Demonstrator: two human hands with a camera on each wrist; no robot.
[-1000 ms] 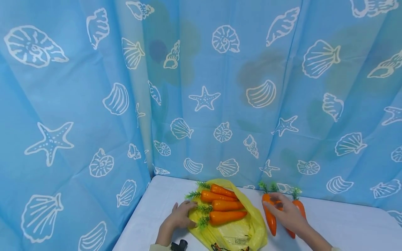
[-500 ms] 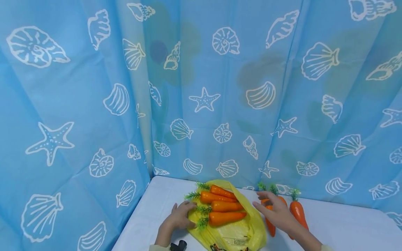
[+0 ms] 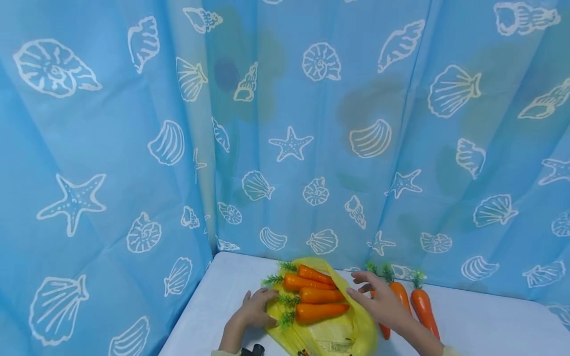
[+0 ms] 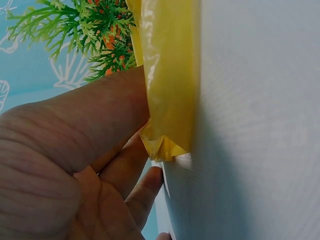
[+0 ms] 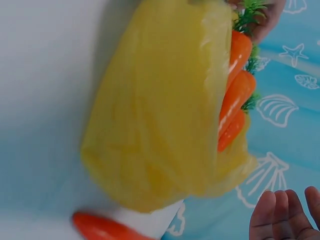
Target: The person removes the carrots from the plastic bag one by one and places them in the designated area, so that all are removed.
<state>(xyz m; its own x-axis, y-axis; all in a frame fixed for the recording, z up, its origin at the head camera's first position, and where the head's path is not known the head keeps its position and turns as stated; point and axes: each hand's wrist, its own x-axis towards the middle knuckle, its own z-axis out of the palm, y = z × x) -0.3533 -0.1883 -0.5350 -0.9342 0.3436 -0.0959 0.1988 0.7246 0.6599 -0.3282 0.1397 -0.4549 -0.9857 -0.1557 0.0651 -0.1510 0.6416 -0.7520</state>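
Lower centre: left hand (image 3: 256, 309) at bag (image 3: 366, 329), grip unclear; right hand (image 3: 382, 300) loose, empty. Probably adjusting bag around 4 carrots (image 3: 319, 312); next needs pinching it.

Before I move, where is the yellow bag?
In the head view, the yellow bag lies at the bottom, just right of centre, on the white table between the left hand and the right hand, four carrots in its open mouth.

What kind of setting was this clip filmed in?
Probably an indoor, curtained-off tabletop recording area: blue shell-print curtains hang on two visible sides of a white-topped table, where glossy, likely artificial carrots are laid out.
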